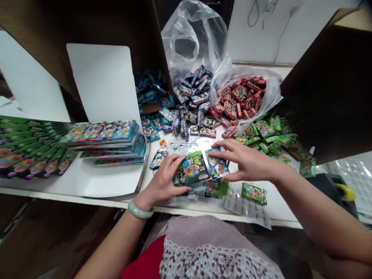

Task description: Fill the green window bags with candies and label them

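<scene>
My left hand [164, 180] grips the left edge of a dark green printed packet [193, 170], thumb below and fingers above. Closed around a small blue printed box [217, 164] is my right hand [244, 159], right beside the packet. Whether the blue box touches the packet's edge or overlaps it, I cannot tell. Under both lie more green packets [215, 188] and clear plastic. A dark purple box [159, 159] sits left of my left hand, with a tiny red and yellow piece [163, 143] behind it. One green box [254, 193] rests on a clear printed sheet [247, 211] near my right forearm.
Purple boxes [200, 83] and red boxes [241, 99] spill from clear bags at the back. Blue boxes [151, 93] lie in a tipped carton; green boxes [270, 131] are heaped right. An open white box [107, 182] holds stacked printed packs [101, 131] on the left.
</scene>
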The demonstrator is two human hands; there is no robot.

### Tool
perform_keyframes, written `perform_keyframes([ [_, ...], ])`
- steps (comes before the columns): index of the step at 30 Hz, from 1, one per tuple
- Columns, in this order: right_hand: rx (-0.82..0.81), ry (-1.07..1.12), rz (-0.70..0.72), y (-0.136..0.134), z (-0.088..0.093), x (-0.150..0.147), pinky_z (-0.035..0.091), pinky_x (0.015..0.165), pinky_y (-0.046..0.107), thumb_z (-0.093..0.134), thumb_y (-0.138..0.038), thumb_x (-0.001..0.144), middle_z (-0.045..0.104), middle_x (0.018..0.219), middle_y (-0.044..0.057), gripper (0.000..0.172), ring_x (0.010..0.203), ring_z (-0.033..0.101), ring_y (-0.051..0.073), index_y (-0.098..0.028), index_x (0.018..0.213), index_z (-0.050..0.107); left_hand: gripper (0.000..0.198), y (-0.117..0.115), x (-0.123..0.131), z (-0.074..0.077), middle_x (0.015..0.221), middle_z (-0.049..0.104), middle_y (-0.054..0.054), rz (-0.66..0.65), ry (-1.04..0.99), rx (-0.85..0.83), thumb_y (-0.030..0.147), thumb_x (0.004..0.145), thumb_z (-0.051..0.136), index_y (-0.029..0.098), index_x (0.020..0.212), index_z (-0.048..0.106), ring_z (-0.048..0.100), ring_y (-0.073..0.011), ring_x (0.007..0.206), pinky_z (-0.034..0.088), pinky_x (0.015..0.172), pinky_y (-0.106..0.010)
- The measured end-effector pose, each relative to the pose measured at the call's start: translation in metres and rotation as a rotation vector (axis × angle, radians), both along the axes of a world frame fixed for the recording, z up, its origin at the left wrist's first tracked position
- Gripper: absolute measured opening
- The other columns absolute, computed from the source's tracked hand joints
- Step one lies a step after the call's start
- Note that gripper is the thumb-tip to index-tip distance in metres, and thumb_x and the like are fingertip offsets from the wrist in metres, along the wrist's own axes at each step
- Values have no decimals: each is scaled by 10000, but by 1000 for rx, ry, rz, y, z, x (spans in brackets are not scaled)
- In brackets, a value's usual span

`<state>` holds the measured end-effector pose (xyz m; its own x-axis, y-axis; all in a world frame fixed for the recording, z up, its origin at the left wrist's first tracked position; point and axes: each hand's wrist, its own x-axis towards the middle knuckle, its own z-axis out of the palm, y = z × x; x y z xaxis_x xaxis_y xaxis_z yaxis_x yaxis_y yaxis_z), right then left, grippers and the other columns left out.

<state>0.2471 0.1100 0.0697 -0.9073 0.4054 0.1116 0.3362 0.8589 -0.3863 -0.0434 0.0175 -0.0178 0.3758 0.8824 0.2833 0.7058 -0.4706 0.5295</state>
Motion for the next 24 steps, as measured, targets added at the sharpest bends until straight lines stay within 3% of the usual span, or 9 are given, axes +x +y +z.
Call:
perform_keyframes([
  [7,37,-73,31,7,-4,-16,437,1012,508,778,-313,730,521,1332,161,634,1214,490,323,-206,1313,556,984,-4,7,1,1329,430,-157,-19,-35,-38,460,656,806,204,1458,294,443,-348,1242,396,1057,-524],
  [11,-53,-47,33,3,-12,-22,429,1044,486,805,-384,701,460,1387,175,819,1268,461,319,-207,1400,416,964,-2,10,-1,1313,442,-146,-5,-56,-57,443,656,805,222,1449,302,456,-340,1227,409,1043,-524],
  [13,-113,47,-38,-2,-19,-22,391,1083,498,805,-454,683,393,1436,188,903,1324,403,329,-208,1422,348,957,-3,11,-3,1312,440,-147,22,-57,-50,435,656,804,215,1442,303,453,-336,1228,406,1045,-521],
  [17,-195,254,-369,-23,-39,-23,345,1101,558,723,-469,771,364,1428,142,548,1358,350,333,-271,1236,511,944,-7,14,-4,1312,440,-157,104,-43,6,417,650,807,192,1424,315,437,-344,1236,388,1058,-528],
  [19,-277,275,-459,-35,-50,-27,357,1089,565,731,-418,775,363,1428,120,465,1352,361,335,-292,1187,555,932,-8,15,-2,1304,448,-162,136,-28,27,395,646,810,187,1414,326,438,-352,1233,384,1059,-538],
  [21,-425,313,-505,-45,-59,-32,444,1022,532,723,-354,778,430,1381,111,481,1265,472,309,-305,1221,541,934,-9,18,1,1305,456,-165,156,-34,33,400,633,820,193,1404,337,440,-366,1231,378,1057,-560],
  [24,-695,443,-513,-51,-65,-40,566,816,409,605,-278,845,619,1094,66,369,941,643,206,-292,1208,536,851,-10,25,7,1318,479,-154,126,-156,-15,427,668,803,221,1372,372,461,-357,1231,388,1056,-561],
])
